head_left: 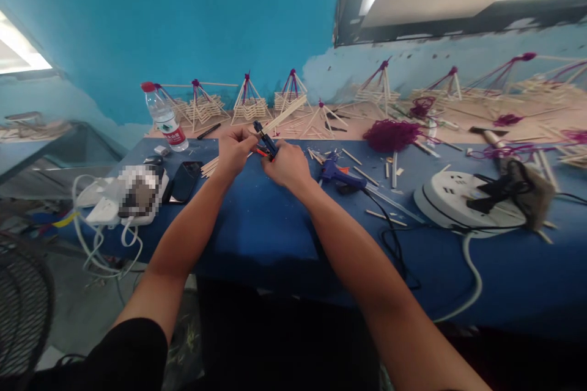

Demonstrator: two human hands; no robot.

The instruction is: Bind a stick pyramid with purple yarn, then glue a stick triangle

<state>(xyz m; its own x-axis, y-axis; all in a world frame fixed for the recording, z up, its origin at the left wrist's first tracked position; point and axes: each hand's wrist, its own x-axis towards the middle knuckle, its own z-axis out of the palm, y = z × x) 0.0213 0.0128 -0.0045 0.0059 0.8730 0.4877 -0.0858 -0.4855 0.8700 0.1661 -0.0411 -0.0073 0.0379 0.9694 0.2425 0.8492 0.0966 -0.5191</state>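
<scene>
My left hand (236,149) is closed in a pinch above the blue table (257,226); what its fingertips hold is too small to make out. Close beside it, my right hand (288,165) wraps round a dark blue hand tool (265,137) with a red-orange part, tilted up to the left. Several thin wooden sticks (210,167) show on the table by my left wrist. A blue glue gun (342,176) lies to the right of my right hand. Behind the hands stands a row of wooden-stick models (250,104) topped with purple yarn.
A water bottle (166,119), a phone (186,181) and white power adapters (103,211) stand or lie at left. Purple yarn (392,134) is heaped at right, near a round white socket reel (440,201) with trailing cables. A black fan (21,305) is at lower left.
</scene>
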